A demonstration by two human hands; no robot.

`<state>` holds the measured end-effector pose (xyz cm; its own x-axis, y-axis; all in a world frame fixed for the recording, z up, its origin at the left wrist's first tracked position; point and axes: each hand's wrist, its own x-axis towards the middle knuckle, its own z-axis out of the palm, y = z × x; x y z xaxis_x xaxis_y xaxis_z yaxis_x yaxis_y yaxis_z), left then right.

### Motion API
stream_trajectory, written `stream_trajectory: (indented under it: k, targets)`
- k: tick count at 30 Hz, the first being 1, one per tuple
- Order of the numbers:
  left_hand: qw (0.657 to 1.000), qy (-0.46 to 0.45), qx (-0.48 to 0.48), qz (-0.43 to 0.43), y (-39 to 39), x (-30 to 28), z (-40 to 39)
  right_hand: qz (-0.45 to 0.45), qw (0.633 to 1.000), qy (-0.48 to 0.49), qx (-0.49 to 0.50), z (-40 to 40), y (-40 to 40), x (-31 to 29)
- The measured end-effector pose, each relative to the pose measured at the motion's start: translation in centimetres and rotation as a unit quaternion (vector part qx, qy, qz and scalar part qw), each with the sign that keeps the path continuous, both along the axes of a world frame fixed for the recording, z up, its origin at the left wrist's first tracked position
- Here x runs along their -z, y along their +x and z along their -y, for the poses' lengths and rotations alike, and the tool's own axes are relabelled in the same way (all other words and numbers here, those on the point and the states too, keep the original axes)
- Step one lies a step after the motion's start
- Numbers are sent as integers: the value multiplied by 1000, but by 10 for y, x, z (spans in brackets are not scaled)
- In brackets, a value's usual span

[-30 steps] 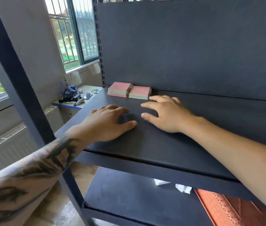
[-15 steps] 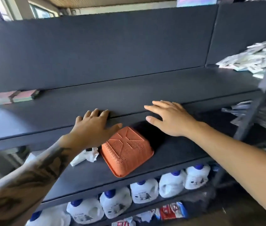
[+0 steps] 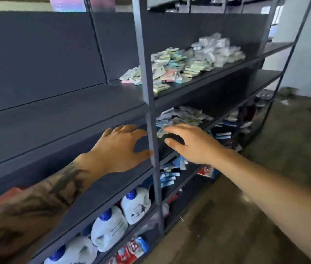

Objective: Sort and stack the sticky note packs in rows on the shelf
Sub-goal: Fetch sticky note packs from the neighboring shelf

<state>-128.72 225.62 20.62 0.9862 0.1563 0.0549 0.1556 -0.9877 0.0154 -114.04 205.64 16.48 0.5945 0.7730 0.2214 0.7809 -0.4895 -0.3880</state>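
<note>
A loose heap of sticky note packs (image 3: 185,63), pale green, blue, pink and white, lies on the dark shelf (image 3: 59,115) to the right of a grey upright post (image 3: 147,92). My left hand (image 3: 120,147) hovers with spread fingers in front of the shelf's front edge, just left of the post. To the right of the post my right hand (image 3: 191,143) reaches out, fingers straight. Neither hand holds anything. The heap is well above and beyond both hands.
Below, a second shelf holds scattered packets (image 3: 183,115). White detergent jugs with blue caps (image 3: 109,225) stand on the bottom shelf. An orange basket's edge (image 3: 7,193) shows at lower left. Bare concrete floor (image 3: 265,168) lies to the right.
My view has swung right along the shelving. The two stacked pink packs at the left have left the view and the loose heap has come in. Both hands moved right, empty.
</note>
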Motion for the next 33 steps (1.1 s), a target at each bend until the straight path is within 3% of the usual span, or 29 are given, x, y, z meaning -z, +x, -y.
stream_trajectory:
  k: [8,15,26,33]
  targets:
    - [994,-46,75,63,203,-7,50,32,995,-11,92,69,156,-11]
    - [990,-89,29,109,336,-26,33,50,994,-60,72,57,285,-51]
    - [980,-86,-89,156,417,-40,4,89,996,-20,9,6,425,-72]
    - [968,-33,-176,176,445,-42,1,125,990,21,-57,-29,500,-84]
